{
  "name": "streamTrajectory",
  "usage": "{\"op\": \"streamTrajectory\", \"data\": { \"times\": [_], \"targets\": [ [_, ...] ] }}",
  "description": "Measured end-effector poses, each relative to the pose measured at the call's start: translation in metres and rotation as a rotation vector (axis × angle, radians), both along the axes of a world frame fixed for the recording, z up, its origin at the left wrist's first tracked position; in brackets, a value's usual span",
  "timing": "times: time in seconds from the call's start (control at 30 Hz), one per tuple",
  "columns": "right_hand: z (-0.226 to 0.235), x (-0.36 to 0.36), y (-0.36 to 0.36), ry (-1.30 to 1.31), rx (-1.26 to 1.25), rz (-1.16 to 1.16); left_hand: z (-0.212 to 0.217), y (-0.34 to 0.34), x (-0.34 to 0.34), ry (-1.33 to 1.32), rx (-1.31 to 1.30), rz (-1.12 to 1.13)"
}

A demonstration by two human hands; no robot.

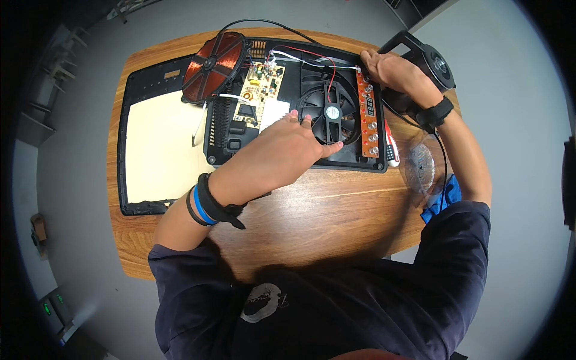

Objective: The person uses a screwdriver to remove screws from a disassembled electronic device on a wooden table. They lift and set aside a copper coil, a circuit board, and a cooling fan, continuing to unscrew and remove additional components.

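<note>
An opened induction cooker's black housing (285, 157) lies on the table, with a circuit board (262, 90), a cooling fan (332, 114) and an orange display board (368, 114) inside. My left hand (285, 147) reaches over the housing, fingers spread, fingertips by the pale metal block (275, 113) and the fan's lower edge. My right hand (393, 69) curls at the far right corner, beside the white plug (359, 69) at the display board's upper end. Its fingers are closed, and what they pinch is hidden. The copper coil (215, 67) leans tilted at the housing's left side.
A black-framed cover panel (159, 150) with a cream sheet lies at left. At right are a black device with a handle (435, 63), a red-and-white tool (392, 150), a clear round container (420, 168) and a blue cloth (444, 198). A black cable (264, 20) arcs behind the housing.
</note>
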State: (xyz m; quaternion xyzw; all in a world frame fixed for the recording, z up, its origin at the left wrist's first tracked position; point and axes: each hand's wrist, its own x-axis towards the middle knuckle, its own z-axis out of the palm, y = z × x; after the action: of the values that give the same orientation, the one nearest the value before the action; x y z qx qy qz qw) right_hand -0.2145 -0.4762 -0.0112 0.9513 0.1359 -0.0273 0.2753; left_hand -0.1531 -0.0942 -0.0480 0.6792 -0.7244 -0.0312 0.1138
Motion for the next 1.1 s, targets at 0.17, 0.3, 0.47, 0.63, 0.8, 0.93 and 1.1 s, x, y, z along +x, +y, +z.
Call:
{"op": "streamTrajectory", "data": {
  "times": [0.17,0.3,0.47,0.63,0.8,0.93,1.1],
  "targets": [
    [0.000,-0.001,0.003,-0.015,0.018,0.050,0.008,-0.002,-0.001,0.025,0.063,0.003],
    [0.003,0.005,0.004,0.007,0.183,0.000,0.005,-0.001,0.000,0.024,0.045,-0.008],
    [0.013,0.003,0.010,0.019,0.258,-0.027,0.011,-0.001,-0.001,0.032,0.085,-0.001],
    [0.022,0.003,0.020,0.006,0.400,-0.061,0.003,0.000,0.000,0.019,0.057,0.002],
    [0.019,0.002,0.016,-0.008,0.461,-0.069,0.007,0.000,-0.001,0.035,0.077,0.007],
    [0.018,0.004,0.011,0.030,0.444,-0.106,0.006,-0.001,-0.001,0.036,0.074,0.007],
    [0.015,0.002,0.006,0.030,0.510,-0.139,0.007,0.000,0.000,0.037,0.083,0.009]
  ]
}}
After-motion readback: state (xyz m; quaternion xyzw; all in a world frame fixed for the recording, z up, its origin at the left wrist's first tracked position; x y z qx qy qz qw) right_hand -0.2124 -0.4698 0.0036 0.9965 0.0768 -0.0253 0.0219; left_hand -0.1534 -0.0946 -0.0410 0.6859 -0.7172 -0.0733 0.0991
